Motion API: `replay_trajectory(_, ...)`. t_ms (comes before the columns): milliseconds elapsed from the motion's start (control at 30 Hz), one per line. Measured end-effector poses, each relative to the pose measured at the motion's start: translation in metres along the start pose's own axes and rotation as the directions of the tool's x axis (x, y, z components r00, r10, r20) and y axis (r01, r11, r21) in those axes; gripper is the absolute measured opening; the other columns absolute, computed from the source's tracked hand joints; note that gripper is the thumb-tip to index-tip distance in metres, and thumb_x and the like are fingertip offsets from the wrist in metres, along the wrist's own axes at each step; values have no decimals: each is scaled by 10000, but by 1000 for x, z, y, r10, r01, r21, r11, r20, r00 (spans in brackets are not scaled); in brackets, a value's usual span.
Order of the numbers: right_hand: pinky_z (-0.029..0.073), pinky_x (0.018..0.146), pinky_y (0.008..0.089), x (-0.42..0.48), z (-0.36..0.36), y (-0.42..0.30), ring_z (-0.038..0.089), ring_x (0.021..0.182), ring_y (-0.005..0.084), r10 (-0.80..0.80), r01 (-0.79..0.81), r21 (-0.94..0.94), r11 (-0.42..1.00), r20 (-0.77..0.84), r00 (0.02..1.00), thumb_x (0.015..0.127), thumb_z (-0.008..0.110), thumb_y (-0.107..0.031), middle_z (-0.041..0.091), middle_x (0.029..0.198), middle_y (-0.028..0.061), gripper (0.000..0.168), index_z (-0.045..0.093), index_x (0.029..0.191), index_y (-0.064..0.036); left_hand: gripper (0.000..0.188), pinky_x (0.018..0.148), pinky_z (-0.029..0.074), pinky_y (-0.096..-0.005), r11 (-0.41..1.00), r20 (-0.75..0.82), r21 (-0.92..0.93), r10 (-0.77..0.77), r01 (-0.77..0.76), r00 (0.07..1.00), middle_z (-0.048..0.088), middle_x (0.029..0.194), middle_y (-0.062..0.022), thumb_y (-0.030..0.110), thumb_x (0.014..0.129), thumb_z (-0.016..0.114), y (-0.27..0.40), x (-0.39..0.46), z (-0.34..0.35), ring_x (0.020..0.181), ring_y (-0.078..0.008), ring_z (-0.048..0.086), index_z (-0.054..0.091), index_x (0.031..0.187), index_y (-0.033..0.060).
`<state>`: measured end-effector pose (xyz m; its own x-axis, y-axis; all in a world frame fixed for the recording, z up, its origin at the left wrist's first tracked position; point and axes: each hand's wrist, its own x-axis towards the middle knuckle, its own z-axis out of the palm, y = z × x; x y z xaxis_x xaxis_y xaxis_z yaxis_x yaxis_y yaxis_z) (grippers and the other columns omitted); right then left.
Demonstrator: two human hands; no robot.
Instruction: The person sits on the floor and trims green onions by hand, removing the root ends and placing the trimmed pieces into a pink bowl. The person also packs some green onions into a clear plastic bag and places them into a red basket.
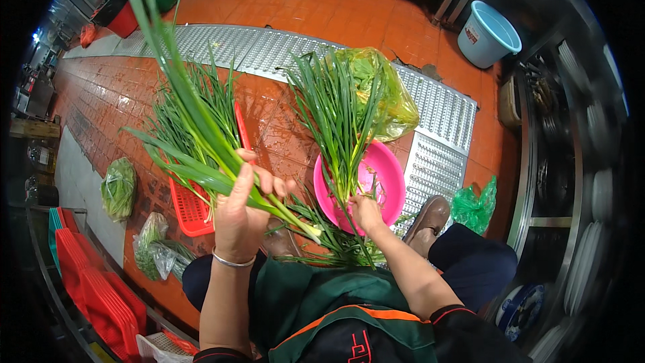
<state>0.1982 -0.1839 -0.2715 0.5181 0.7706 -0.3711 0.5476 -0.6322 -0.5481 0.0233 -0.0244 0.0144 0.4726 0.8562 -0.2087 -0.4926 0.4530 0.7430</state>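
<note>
My left hand (pixel 247 201), with a metal bangle at the wrist, holds up a few long green stalks (pixel 201 131) with a pale root end, probably leeks or green garlic. My right hand (pixel 366 212) is closed at the lower ends of a bunch of similar thin green leaves (pixel 335 126), over a pink plastic basin (pixel 390 161); its fingertips are partly hidden. More long greens lie in a red plastic basket (pixel 194 217) on the left. Loose leaves (pixel 332 247) are scattered on the floor between my feet, below the basin.
Bagged leafy vegetables (pixel 398 106) lie behind the basin, on a metal drain grating (pixel 443 116). Further bags of greens (pixel 119 189) are at left. A green plastic bag (pixel 474 206) and a light blue bucket (pixel 486 35) stand right, beside metal shelving (pixel 524 171). Stacked red baskets (pixel 101 292) are lower left.
</note>
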Motion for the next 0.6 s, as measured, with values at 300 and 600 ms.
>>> replay_trajectory(300,469,949,391,81,80,30,616,1083,336,342,-369,223,902,151,927,828,590,-249,664,1120,179,339,674,1121,-102,250,335,290,-241,918,-94,150,-356,367,930,360,491,21,121,854,675,-19,6,-6,364,-97,352,462,725,95)
replay_trajectory(600,462,464,274,70,39,2,571,525,142,36,-476,831,288,487,872,909,542,-95,629,705,61,35,554,881,-78,151,327,227,-237,944,-204,143,-265,297,942,310,497,58,95,855,653,-16,9,1,355,-73,262,538,943,51)
